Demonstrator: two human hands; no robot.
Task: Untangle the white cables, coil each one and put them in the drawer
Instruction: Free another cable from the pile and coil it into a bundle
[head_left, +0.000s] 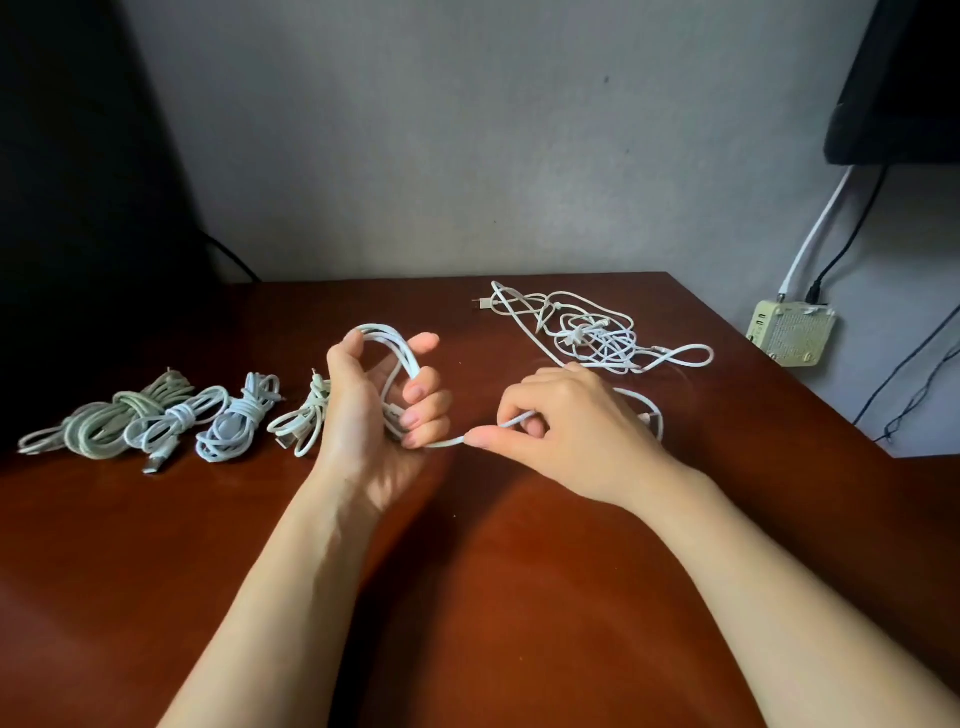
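A dark brown wooden table (130, 571) fills the lower view, seen from above by a person whose two bare forearms reach forward over it.

The task looks partly done. Four coiled bundles (171, 421) lie in a row at the left of the table, each wrapped round its own middle; the leftmost is the bulkiest and greenish-white. At the far right of the table a tangle of white cables (587, 332) lies loose and unsorted, with several strands crossing. It seems to hold more than one cable, though the number cannot be told. No drawer is in view, so nothing appears to be stored yet.

Between the two groups, one white cable (389, 338) is being coiled above the table. The left hand (374, 410), palm turned towards the viewer, has its fingers curled round several loops of this cable, and the loops arch up over the fingertips. The right hand (571, 415), just beside it, pinches the free length of the same cable between thumb and forefinger, its other fingers curled in. The slack runs on behind this hand in a curve on the table.
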